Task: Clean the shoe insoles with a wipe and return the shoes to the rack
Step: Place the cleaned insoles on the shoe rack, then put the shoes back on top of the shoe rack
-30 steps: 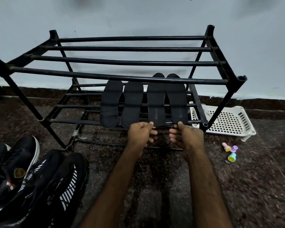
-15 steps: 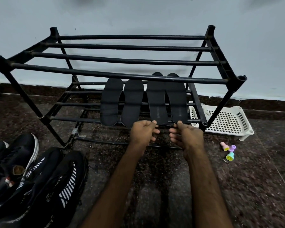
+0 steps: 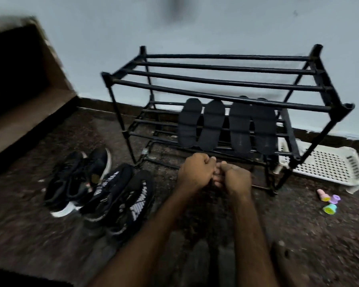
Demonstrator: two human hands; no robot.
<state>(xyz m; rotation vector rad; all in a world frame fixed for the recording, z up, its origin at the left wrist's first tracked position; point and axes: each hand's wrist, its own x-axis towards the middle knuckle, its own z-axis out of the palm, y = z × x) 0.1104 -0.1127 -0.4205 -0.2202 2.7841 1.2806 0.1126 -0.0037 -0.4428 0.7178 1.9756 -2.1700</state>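
Fig.: L hand point(image 3: 195, 172) & R hand point(image 3: 234, 178), fingers curled, touching, nothing seen held, just before rack point(image 3: 222, 82). Four insoles point(image 3: 212, 125) lie across lower bars; shoes point(image 3: 116, 195) on floor. Risk: knocked rack drops insoles betw. bars.

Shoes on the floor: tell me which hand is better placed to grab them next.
Left, probably. The shoes lie on the floor to the left of both hands, and the left hand is the nearer one; the right hand would have to cross over it. Both are curled, apparently empty.
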